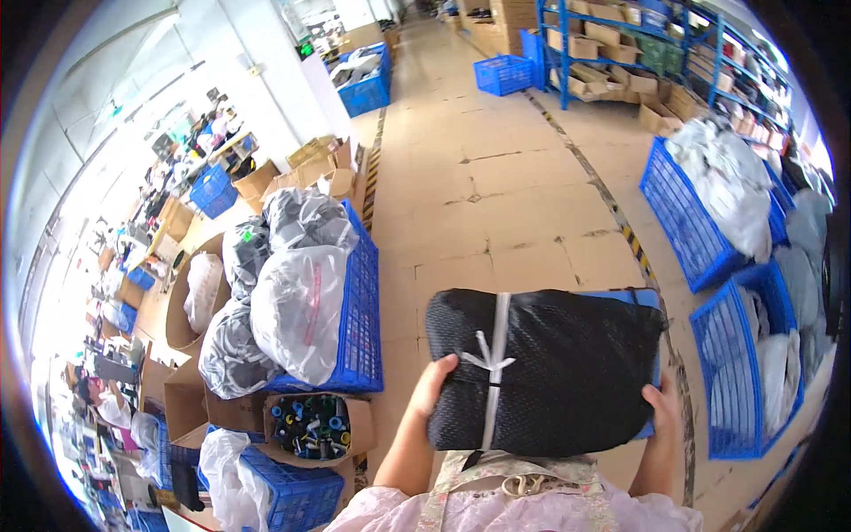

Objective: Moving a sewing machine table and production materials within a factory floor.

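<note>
A black bundle of mesh-like fabric (567, 372), tied round with a white strip (493, 399) knotted in a bow, is held up in front of my body. My left hand (434, 383) grips its left side, thumb on top and the other fingers hidden beneath. On the right side, my right hand (660, 408) holds with its thumb against the edge, fingers mostly out of sight. A flat blue piece (645, 299), perhaps a board or tray, shows under the bundle along its far and right edges.
Left of me, a blue crate (362, 328) is piled with grey and clear plastic bags (301, 310). Near it, a carton holds several thread spools (310, 426). More blue crates (683, 213) line the right side. A striped-edged aisle (479, 195) runs ahead toward blue shelving (567, 53).
</note>
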